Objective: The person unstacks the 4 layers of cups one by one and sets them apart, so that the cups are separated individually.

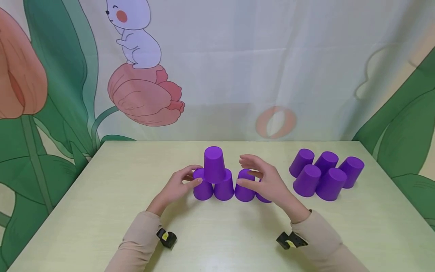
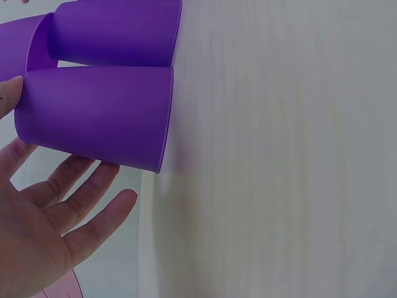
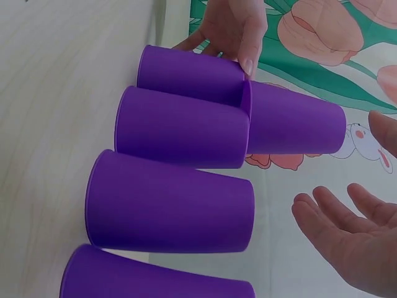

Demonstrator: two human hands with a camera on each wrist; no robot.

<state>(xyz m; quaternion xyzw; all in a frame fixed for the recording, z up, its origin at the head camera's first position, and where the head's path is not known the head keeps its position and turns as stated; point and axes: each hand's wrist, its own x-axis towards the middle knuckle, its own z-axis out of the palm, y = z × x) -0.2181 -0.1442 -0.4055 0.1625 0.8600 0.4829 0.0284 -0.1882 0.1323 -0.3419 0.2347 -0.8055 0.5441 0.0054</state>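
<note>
Four upside-down purple cups stand in a row on the table. My left hand [image 1: 180, 185] holds the leftmost cup [image 2: 93, 115] near its top, thumb in front and fingertips behind. One more upside-down cup [image 1: 214, 164] rests across the tops of the two left cups, bridging them. Beside it is the second cup [image 3: 180, 127] of the row. My right hand [image 1: 268, 181] hovers by the third cup [image 3: 170, 205], fingers spread and nothing between them. That hand partly covers the rightmost cup [image 1: 261, 196] in the head view.
Several more upside-down purple cups [image 1: 327, 183] stand grouped at the right of the pale table [image 1: 217, 241]. Behind the table hangs a printed curtain [image 1: 217, 75] with tulips and a white animal. Small black devices are strapped at both wrists.
</note>
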